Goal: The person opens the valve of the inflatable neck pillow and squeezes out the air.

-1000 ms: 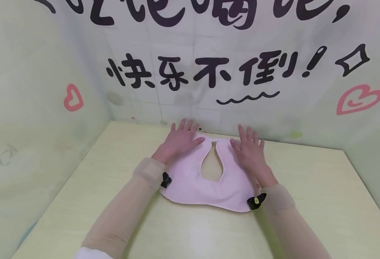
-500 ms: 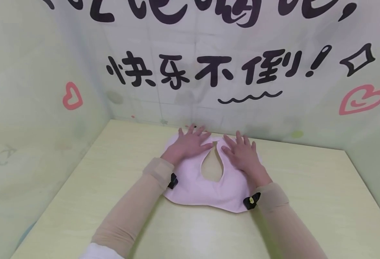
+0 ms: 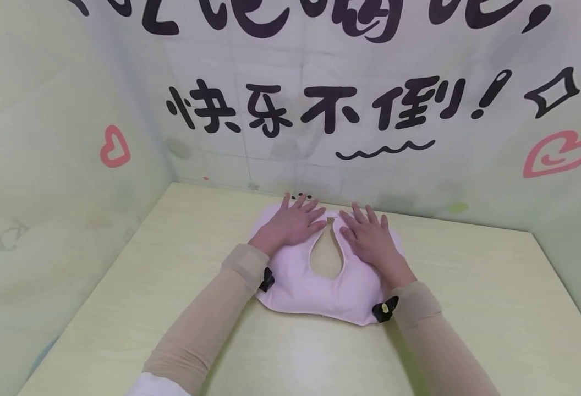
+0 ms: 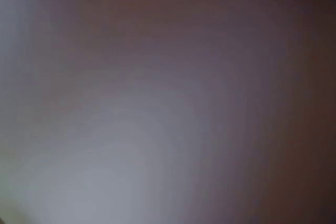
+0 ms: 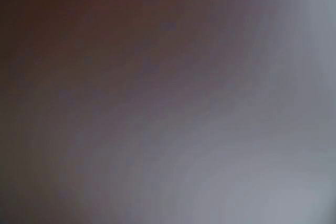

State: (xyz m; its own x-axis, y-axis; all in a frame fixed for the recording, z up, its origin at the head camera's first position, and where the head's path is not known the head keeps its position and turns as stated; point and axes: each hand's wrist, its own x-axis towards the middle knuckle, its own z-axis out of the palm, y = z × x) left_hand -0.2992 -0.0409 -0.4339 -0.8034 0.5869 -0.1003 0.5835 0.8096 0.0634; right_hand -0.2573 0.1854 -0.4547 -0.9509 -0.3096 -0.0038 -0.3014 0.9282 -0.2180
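A pale pink bib [image 3: 295, 291] with a teardrop-shaped neck opening lies spread on the table in the head view. My left hand [image 3: 292, 224] rests on its upper left part, fingers straight and spread toward the wall. On the upper right part lies my right hand [image 3: 370, 239], its fingers also straight and spread. The thumbs sit either side of the narrow top of the opening. Parts of the bib under both hands and wrists are hidden. Both wrist views show only a close grey and brown blur.
The light wooden table [image 3: 300, 357] meets a printed wall covering [image 3: 280, 170] just beyond my fingertips. Another panel [image 3: 62, 220] stands along the left side. Small black wrist cameras [image 3: 384, 309] hang close over the bib's sides.
Both hands have slid inward over the bib, the left one to the right and the right one slightly left, nearer the neck opening. The bib's left edge has shifted slightly right.
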